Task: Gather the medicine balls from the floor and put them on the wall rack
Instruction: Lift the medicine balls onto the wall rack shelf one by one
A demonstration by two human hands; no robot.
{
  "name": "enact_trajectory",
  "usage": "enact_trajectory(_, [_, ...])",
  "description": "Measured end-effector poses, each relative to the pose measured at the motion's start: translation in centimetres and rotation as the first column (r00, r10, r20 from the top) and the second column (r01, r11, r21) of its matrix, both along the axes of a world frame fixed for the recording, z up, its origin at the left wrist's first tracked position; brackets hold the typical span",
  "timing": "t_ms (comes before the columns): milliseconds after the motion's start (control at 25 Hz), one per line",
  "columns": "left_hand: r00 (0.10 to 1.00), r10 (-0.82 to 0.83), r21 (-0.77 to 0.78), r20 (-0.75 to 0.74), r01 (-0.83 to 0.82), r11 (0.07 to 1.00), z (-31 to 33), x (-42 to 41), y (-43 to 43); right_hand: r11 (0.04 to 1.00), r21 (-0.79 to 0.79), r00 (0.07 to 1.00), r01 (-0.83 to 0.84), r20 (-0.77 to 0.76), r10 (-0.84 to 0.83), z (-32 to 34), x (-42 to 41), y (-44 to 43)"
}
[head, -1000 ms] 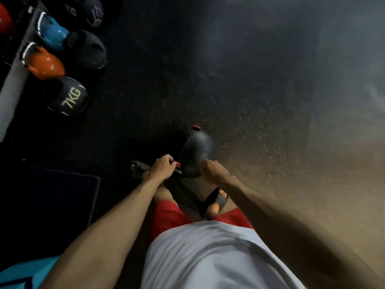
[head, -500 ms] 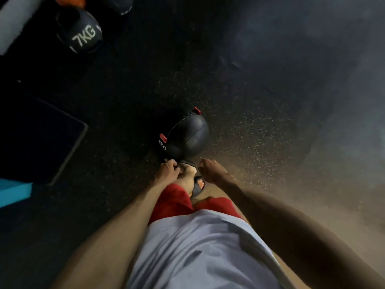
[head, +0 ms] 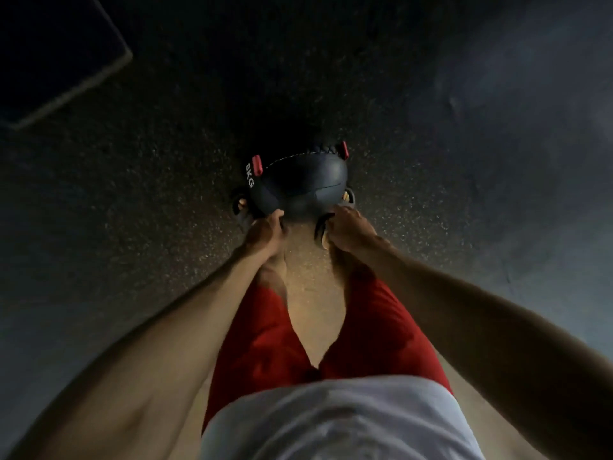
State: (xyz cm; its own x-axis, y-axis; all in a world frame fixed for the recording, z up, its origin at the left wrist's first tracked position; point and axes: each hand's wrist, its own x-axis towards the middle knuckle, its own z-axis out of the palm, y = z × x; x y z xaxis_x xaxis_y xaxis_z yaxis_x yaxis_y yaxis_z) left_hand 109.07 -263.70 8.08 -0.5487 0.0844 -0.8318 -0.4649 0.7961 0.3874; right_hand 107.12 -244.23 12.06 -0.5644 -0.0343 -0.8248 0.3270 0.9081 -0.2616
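Black round 8KG medicine ball: just beyond both hands, I see.
Left hand: fingers gripping near-left edge.
Right hand: fingers gripping near-right edge.

View down a person's own body in dim light. At the near edge is a loose, softly creased shirt, white or perhaps pale grey. Beyond it are bright red shorts, with bare legs below. The left hand and right hand are bare, as are both arms. Farthest off are dark open-toed sandals with toes showing.
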Motion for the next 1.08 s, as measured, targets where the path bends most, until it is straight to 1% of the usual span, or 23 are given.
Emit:
enact_trajectory(80, [0.996, 0.084, -0.005, -0.039, -0.084, 0.996, -3.8, 0.1, 1.3, 0.995, -0.003, 0.995, -0.101, 0.012, 0.101, -5.2, -0.8, 1.1])
enact_trajectory(160, [0.985, 0.168, -0.024, -0.049, -0.169, 0.985, -7.7, 0.4, 2.7, 0.968, -0.013, 0.967, -0.252, 0.027, 0.252, -10.1, -1.7, 1.9])
enact_trajectory(320, [0.962, 0.267, -0.068, 0.051, -0.263, 0.962, -14.3, 1.2, 5.1, 0.899, -0.005, 0.896, -0.438, 0.080, 0.437, -18.3, -3.0, 3.7])
enact_trajectory(400, [0.959, 0.276, -0.058, 0.056, -0.273, 0.960, -16.7, 1.6, 5.8, 0.860, -0.005, 0.858, -0.511, 0.051, 0.510, -21.5, -2.2, 4.2])
enact_trajectory(440, [0.963, 0.266, -0.048, 0.043, -0.264, 0.963, -17.5, 1.9, 6.2, 0.858, -0.008, 0.858, -0.513, 0.011, 0.513, -22.4, -1.8, 4.2])
enact_trajectory(520, [0.966, 0.257, -0.052, -0.040, -0.259, 0.965, -18.1, 2.4, 6.9, 0.888, -0.026, 0.887, -0.460, -0.050, 0.458, -23.5, -1.7, 3.5])
enact_trajectory(600, [0.939, 0.309, -0.054, -0.155, -0.320, 0.946, -18.3, 2.5, 7.3, 0.919, -0.021, 0.917, -0.394, -0.072, 0.392, -23.8, -2.6, 2.5])
enact_trajectory(720, [0.888, 0.388, -0.038, -0.246, -0.409, 0.912, -18.5, 0.2, 6.8, 0.942, 0.001, 0.934, -0.336, -0.127, 0.333, -24.3, -6.0, 0.5])
enact_trajectory(840, [0.864, 0.419, -0.102, -0.280, -0.461, 0.882, -18.6, -4.0, 5.9, 0.960, 0.010, 0.945, -0.280, -0.174, 0.277, -24.6, -12.0, -1.6])
enact_trajectory(920, [0.853, 0.440, -0.115, -0.281, -0.485, 0.867, -19.0, -6.6, 5.8, 0.970, 0.026, 0.952, -0.244, -0.187, 0.244, -24.9, -16.8, -3.1])
enact_trajectory(1000, [0.861, 0.427, -0.129, -0.276, -0.473, 0.872, -19.7, -9.1, 5.4, 0.972, 0.042, 0.954, -0.230, -0.185, 0.234, -25.3, -21.6, -4.9])
enact_trajectory(1080, [0.883, 0.381, -0.199, -0.274, -0.440, 0.876, -20.4, -12.5, 4.5, 0.975, 0.040, 0.959, -0.221, -0.175, 0.224, -25.5, -26.3, -6.9])
